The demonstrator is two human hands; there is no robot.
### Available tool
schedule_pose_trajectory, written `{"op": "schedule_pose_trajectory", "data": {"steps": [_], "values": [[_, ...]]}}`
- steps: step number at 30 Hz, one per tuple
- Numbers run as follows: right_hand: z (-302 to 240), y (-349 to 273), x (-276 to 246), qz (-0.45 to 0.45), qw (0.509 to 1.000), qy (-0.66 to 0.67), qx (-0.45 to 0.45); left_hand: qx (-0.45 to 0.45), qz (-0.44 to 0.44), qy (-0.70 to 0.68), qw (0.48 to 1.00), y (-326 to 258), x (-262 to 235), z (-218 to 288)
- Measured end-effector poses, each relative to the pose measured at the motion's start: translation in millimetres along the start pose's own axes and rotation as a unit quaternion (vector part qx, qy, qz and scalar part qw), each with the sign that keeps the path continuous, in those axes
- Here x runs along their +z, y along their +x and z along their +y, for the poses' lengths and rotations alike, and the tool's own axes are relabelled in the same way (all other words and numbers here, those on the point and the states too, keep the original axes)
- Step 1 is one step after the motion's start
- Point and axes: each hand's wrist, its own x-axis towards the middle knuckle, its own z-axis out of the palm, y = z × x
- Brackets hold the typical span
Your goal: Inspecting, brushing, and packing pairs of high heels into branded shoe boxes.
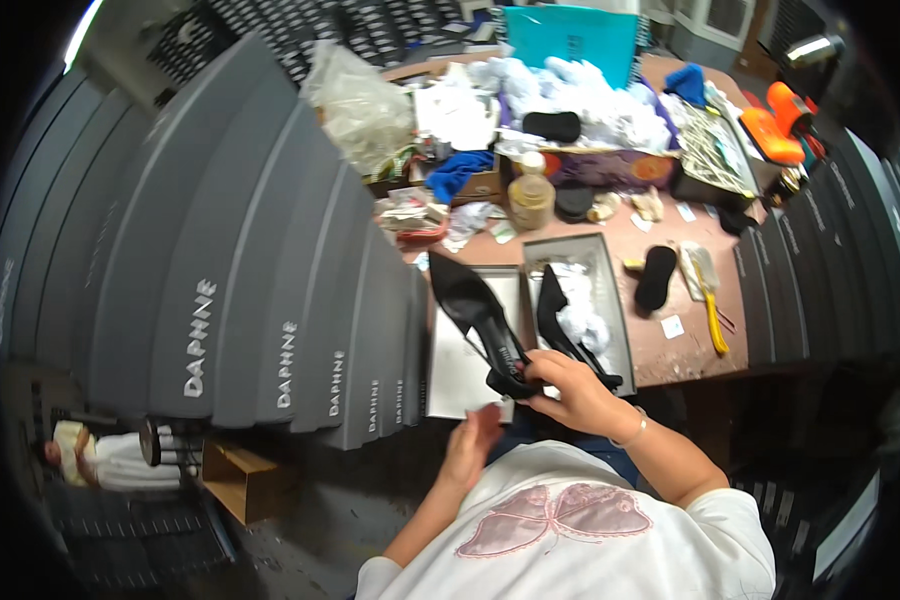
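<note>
My right hand (pixel 562 388) is closed around the heel end of a black pointed high-heeled shoe (pixel 476 312), its toe pointing up and away to the left. Below that shoe's heel, my left hand (pixel 467 446) is raised near the table's front edge. Its fingers are blurred, and a reddish-brown patch shows at their tips. A second black heeled shoe (pixel 552 312) lies in an open grey box (pixel 618 318) beside white crumpled paper (pixel 582 318). Left of this box, partly under the held shoe, is a white-lined box part (pixel 450 375).
Tall stacks of dark grey shoeboxes (pixel 240 250) wall the left side, with more boxes (pixel 820 260) at right. On the table (pixel 670 365) are a bottle (pixel 532 195), a black brush (pixel 656 280), a yellow-handled tool (pixel 715 320), crumpled paper and an orange tool (pixel 773 135).
</note>
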Motion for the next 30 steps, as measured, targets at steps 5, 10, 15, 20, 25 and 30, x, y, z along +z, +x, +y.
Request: {"op": "schedule_pose_trajectory", "data": {"steps": [5,10,15,20,25,30], "values": [[-1.3,-18.7,16.0,-0.006,0.992,-0.078,-0.102,-0.122,-0.19,-0.29,0.93,37.5,48.5,51.2],[6.7,-37.4,-4.1,-0.176,0.957,-0.099,-0.21,-0.206,-0.12,-0.235,0.942,58.5,38.1,23.5],[3.2,-61.8,-24.4,-0.215,0.936,-0.081,-0.267,-0.395,-0.183,-0.353,0.828,16.4,56.8,10.1],[0.2,-49.8,-44.0,-0.168,0.935,-0.155,-0.271,-0.313,-0.29,-0.27,0.863,32.6,58.5,24.7],[49.5,-39.5,-93.7,0.116,0.951,-0.265,-0.11,-0.176,-0.149,-0.245,0.942,56.6,74.9,28.8],[159.3,-47.4,-135.5,0.323,0.853,-0.328,0.247,-0.151,-0.13,-0.286,0.937,100.0,80.8,20.4]]}}
